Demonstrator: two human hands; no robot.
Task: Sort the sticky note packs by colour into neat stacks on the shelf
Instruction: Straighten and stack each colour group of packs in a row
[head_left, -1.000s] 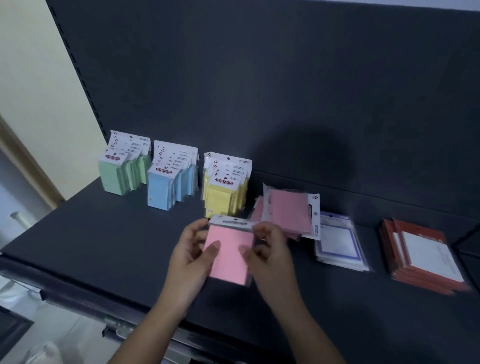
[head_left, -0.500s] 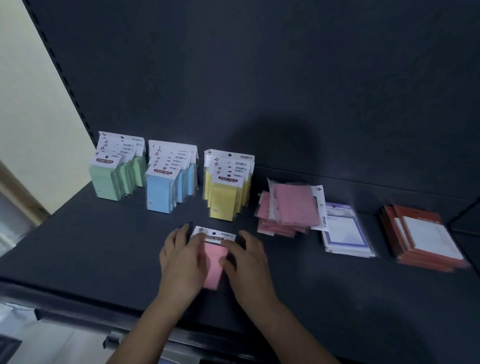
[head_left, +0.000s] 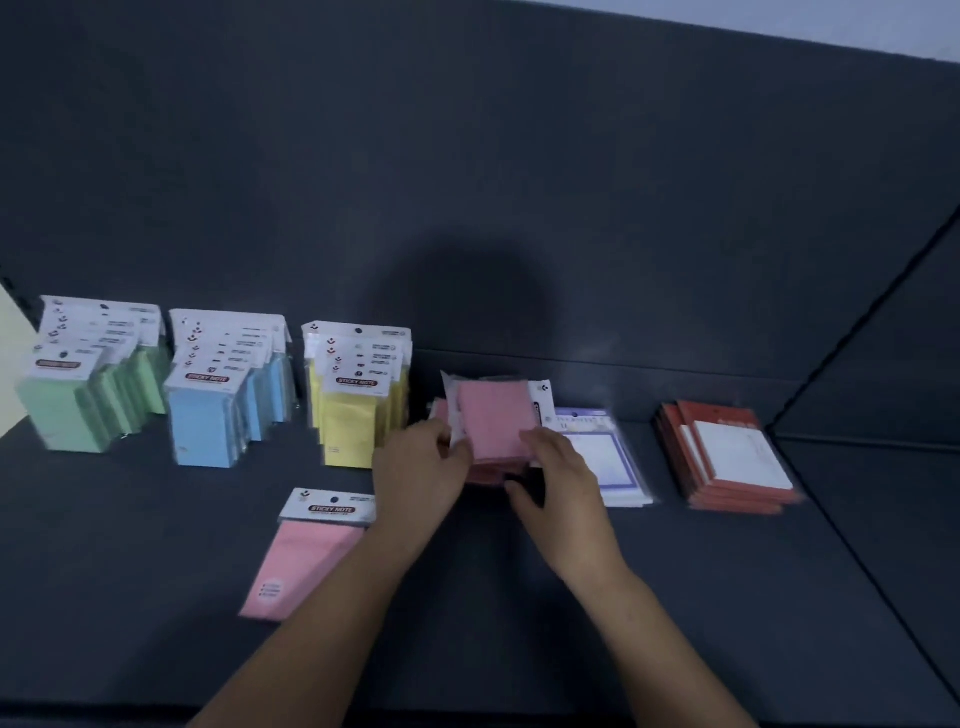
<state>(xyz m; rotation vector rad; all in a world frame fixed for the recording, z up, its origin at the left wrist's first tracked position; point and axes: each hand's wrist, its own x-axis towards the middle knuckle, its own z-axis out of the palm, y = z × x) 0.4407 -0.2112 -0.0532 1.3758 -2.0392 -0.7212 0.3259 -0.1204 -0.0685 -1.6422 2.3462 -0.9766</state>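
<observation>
A loose pile of pink sticky note packs (head_left: 493, 421) lies on the dark shelf (head_left: 130, 597) right of centre. My left hand (head_left: 421, 473) grips its left side and my right hand (head_left: 556, 478) grips its right side, fingers curled round the edges. One pink pack (head_left: 306, 556) lies flat alone nearer the front, left of my left forearm. Upright rows of green packs (head_left: 78, 395), blue packs (head_left: 218, 405) and yellow packs (head_left: 353, 405) stand at the back left.
A stack of purple-bordered note pads (head_left: 608, 457) lies just right of the pink pile, partly behind my right hand. A stack of red-framed pads (head_left: 727, 457) sits further right. The shelf's dark back panel rises behind everything.
Both hands let go of the single pink pack, which now lies flat on the shelf, and moved right and back to take hold of the pink pile.
</observation>
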